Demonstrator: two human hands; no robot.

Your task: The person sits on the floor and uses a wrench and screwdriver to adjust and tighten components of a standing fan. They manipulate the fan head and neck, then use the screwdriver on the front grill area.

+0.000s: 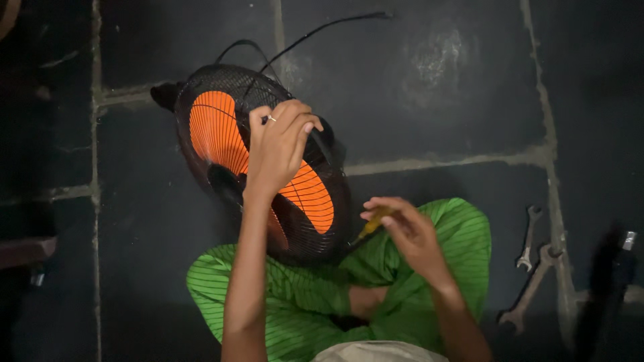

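The round black wire-cage fan with orange blades stands on edge between my knees, tilted away from me, its cord trailing off up the floor. My left hand curls closed over the cage's upper rim, steadying it. My right hand pinches a yellow-handled screwdriver, whose long axis points down-left at the cage's lower edge, just beside it. Under everything is a dark stone-slab floor; two metal spanners lie well off to my right.
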